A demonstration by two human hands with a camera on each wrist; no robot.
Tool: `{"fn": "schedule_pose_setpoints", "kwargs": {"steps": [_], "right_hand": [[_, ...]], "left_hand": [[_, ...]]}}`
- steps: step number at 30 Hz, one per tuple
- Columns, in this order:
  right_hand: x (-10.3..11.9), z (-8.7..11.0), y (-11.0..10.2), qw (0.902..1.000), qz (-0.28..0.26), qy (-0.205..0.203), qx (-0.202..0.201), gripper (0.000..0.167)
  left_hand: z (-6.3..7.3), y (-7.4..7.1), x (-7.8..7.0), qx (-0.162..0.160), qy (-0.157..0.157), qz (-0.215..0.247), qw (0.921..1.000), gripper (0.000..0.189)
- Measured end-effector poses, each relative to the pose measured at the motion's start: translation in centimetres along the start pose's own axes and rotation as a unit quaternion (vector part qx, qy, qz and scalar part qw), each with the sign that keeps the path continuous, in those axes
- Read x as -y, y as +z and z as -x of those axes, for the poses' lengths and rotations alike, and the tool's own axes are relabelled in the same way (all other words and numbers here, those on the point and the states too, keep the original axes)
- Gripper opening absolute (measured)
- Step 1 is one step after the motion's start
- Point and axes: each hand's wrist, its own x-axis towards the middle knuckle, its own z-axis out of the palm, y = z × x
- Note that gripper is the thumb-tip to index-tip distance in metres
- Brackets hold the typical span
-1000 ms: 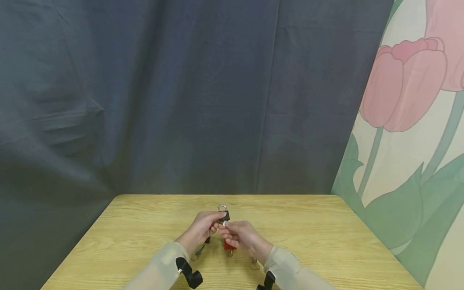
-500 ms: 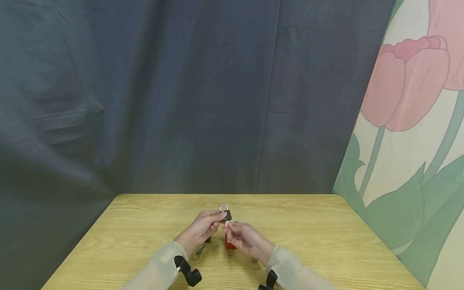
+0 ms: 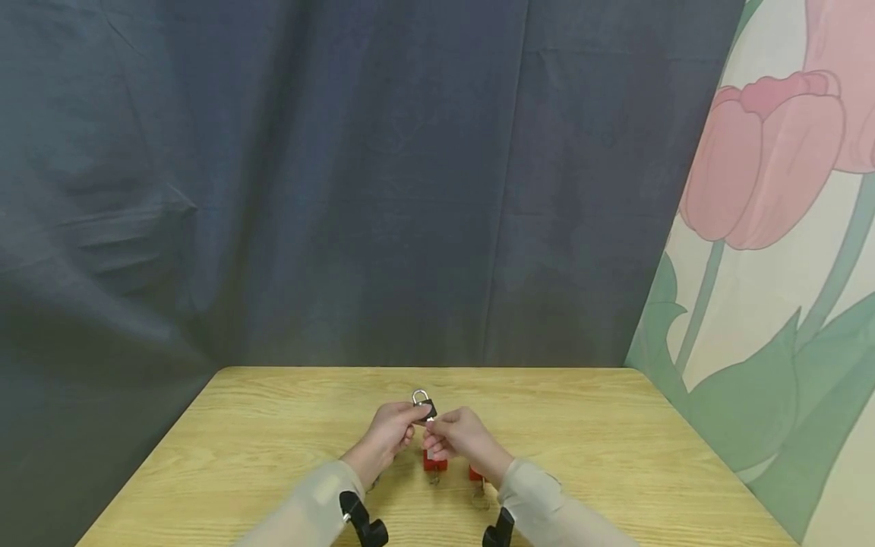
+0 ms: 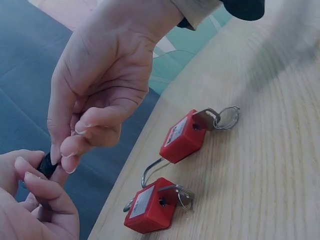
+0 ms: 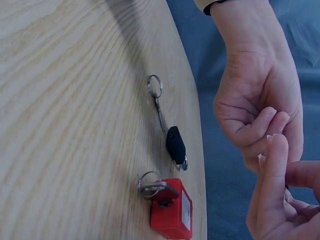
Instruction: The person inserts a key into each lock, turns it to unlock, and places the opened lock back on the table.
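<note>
A curtain (image 3: 410, 190) hung behind the table (image 3: 581, 425), with a wall (image 3: 759, 357) to the right. Above the table, one padlock (image 3: 431, 405) was in the left hand (image 3: 386, 434), the right hand (image 3: 468, 437) at its near end. Below lay a middle padlock (image 3: 436, 463), a right padlock (image 3: 475, 474) beside it and, leftward, another padlock (image 5: 175, 146) with a loose key (image 5: 159, 112) near it.

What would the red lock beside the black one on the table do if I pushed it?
The red lock would probably slide, not roll, because its sides look flat. Its ring seems looped through the key, so it might jiggle.
</note>
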Motion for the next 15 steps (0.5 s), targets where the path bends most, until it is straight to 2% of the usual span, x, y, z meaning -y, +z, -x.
{"fn": "schedule_pose_setpoints", "kwargs": {"steps": [8,13,15], "right_hand": [[0.1,0.2,-0.2,0.9992,0.01,0.032,0.021,0.04],[0.1,0.2,0.0,0.9964,-0.063,0.043,0.038,0.036],[0.0,0.4,0.4,0.9921,-0.096,0.054,0.06,0.031]], "left_hand": [[0.1,-0.6,-0.5,0.008,-0.034,0.014,0.9993,0.029],[-0.1,-0.8,-0.6,0.019,-0.041,0.034,0.9984,0.032],[-0.3,-1.1,-0.6,0.014,-0.038,0.043,0.9983,0.038]]}}
